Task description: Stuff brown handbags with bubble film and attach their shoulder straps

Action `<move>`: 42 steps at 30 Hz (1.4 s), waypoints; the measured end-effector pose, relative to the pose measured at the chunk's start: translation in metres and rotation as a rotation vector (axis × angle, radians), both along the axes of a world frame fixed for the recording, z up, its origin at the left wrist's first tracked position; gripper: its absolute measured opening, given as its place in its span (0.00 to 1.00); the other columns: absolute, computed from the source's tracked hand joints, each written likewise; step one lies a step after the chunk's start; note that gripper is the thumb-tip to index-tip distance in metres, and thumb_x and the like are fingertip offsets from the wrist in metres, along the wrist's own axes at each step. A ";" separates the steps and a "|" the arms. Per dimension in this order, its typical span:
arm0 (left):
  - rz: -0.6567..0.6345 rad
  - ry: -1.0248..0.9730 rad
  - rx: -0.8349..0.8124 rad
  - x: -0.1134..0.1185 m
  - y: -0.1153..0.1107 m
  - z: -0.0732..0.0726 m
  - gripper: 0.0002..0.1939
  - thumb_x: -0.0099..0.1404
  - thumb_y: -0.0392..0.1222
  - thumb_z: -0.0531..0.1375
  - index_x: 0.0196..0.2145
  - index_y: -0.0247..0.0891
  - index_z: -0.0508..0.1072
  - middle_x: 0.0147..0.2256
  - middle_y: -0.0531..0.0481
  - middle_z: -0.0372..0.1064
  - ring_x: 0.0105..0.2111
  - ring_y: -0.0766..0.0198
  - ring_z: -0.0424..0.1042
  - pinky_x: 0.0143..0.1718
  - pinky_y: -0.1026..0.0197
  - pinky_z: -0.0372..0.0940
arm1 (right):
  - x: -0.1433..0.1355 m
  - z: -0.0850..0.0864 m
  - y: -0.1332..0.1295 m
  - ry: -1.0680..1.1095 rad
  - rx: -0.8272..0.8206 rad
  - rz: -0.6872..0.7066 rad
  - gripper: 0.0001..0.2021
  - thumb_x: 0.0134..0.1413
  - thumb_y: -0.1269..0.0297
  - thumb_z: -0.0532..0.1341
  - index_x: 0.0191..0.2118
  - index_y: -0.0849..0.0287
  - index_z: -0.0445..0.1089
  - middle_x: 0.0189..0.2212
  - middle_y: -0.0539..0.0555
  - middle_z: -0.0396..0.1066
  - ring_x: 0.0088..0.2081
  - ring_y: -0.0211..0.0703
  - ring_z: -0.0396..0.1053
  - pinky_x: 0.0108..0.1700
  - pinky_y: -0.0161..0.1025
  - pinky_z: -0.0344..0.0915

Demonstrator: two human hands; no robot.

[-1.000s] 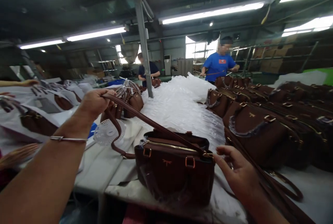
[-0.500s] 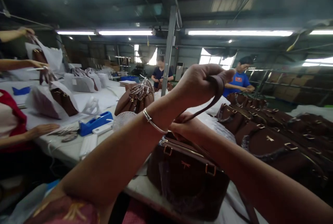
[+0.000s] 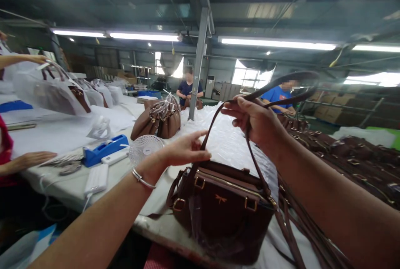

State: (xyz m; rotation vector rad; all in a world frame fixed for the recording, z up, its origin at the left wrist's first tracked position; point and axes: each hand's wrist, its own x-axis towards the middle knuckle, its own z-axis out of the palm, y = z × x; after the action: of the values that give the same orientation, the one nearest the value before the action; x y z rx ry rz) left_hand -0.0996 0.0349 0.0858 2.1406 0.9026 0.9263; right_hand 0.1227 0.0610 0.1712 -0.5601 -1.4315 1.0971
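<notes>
A dark brown handbag (image 3: 223,219) with gold buckles and a dragonfly emblem stands at the table's front edge. Its long brown strap (image 3: 253,156) rises from both ends of the bag and loops out to the upper right. My right hand (image 3: 254,117) holds the strap above the bag, fingers partly curled around it. Beside the bag's top left corner, my left hand (image 3: 187,148) has thumb and forefinger apart, with the strap passing at the fingertips. More thin straps (image 3: 293,235) hang to the right of the bag.
Brown bags (image 3: 350,156) are heaped at the right. On the left lie a blue tape dispenser (image 3: 106,150), a small white fan (image 3: 146,148) and a white power strip (image 3: 96,177). White wrapping (image 3: 215,131) lies behind the bag. A co-worker's hand (image 3: 39,160) rests at far left.
My left hand has come down and left to beside the bag top. My right hand has risen and now holds the strap, whose loop swings out to the right.
</notes>
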 end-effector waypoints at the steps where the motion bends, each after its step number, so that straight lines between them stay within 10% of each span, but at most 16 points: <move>1: 0.015 0.028 -0.091 -0.005 -0.002 -0.014 0.31 0.59 0.46 0.67 0.58 0.36 0.68 0.34 0.51 0.76 0.33 0.62 0.75 0.32 0.64 0.68 | 0.010 0.004 0.005 0.032 0.002 -0.043 0.10 0.56 0.58 0.66 0.41 0.56 0.70 0.37 0.54 0.80 0.40 0.47 0.80 0.24 0.30 0.65; 6: 0.225 -0.083 -0.174 -0.038 -0.003 -0.028 0.13 0.57 0.44 0.65 0.39 0.34 0.74 0.24 0.55 0.72 0.20 0.68 0.67 0.20 0.68 0.59 | 0.048 0.010 0.023 0.127 0.011 -0.231 0.11 0.56 0.56 0.66 0.40 0.55 0.69 0.38 0.54 0.80 0.43 0.47 0.80 0.23 0.30 0.62; 12: 0.413 -0.476 0.004 -0.061 0.017 0.058 0.09 0.65 0.45 0.62 0.32 0.37 0.70 0.23 0.54 0.65 0.19 0.71 0.63 0.21 0.67 0.59 | 0.059 0.003 0.030 0.230 -0.097 -0.237 0.11 0.54 0.60 0.69 0.39 0.55 0.68 0.35 0.51 0.79 0.28 0.37 0.75 0.19 0.28 0.59; 20: 0.110 -0.486 0.185 0.027 0.024 0.134 0.13 0.71 0.40 0.60 0.28 0.36 0.70 0.20 0.55 0.64 0.20 0.72 0.62 0.24 0.66 0.60 | 0.007 -0.002 -0.001 -0.268 -0.057 0.152 0.22 0.50 0.58 0.71 0.51 0.56 0.73 0.47 0.57 0.77 0.29 0.36 0.72 0.19 0.28 0.53; 25: -0.046 -0.126 0.256 0.073 0.013 0.147 0.17 0.69 0.44 0.61 0.23 0.35 0.72 0.20 0.54 0.66 0.19 0.72 0.61 0.21 0.66 0.55 | -0.028 -0.005 -0.016 -0.494 0.011 0.132 0.13 0.50 0.55 0.70 0.32 0.60 0.76 0.21 0.50 0.70 0.21 0.34 0.60 0.20 0.31 0.52; 29: -0.043 -0.200 0.314 0.068 0.018 0.129 0.15 0.69 0.50 0.61 0.36 0.34 0.78 0.32 0.48 0.75 0.31 0.66 0.71 0.34 0.64 0.65 | -0.035 -0.016 -0.008 -0.339 -0.060 0.032 0.15 0.45 0.57 0.73 0.23 0.60 0.70 0.16 0.48 0.65 0.19 0.33 0.58 0.19 0.33 0.51; 33: 0.096 -0.334 0.126 0.039 0.031 0.069 0.38 0.62 0.61 0.65 0.62 0.35 0.67 0.54 0.39 0.72 0.53 0.54 0.71 0.54 0.55 0.66 | -0.024 -0.024 0.002 -0.199 -0.123 0.108 0.19 0.38 0.51 0.74 0.29 0.60 0.70 0.20 0.47 0.66 0.21 0.34 0.61 0.21 0.33 0.54; 38: 0.095 -0.200 -0.071 0.026 0.030 -0.005 0.27 0.59 0.61 0.66 0.42 0.32 0.76 0.27 0.50 0.72 0.27 0.61 0.72 0.29 0.61 0.67 | -0.018 -0.025 0.010 -0.112 -0.217 0.164 0.26 0.43 0.38 0.70 0.33 0.59 0.69 0.28 0.51 0.71 0.24 0.36 0.65 0.24 0.33 0.58; 42: 0.146 -0.239 -0.112 0.032 0.027 -0.018 0.23 0.64 0.60 0.60 0.40 0.35 0.72 0.22 0.57 0.61 0.20 0.68 0.62 0.21 0.66 0.58 | -0.025 -0.034 0.014 -0.191 -0.131 0.085 0.32 0.51 0.30 0.61 0.40 0.58 0.72 0.37 0.55 0.76 0.33 0.42 0.71 0.31 0.36 0.63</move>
State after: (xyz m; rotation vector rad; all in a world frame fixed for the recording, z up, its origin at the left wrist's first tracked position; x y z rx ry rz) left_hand -0.0676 0.0618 0.0674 1.8428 0.9737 1.1491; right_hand 0.0980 0.0749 0.1376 -0.7188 -1.5674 1.2378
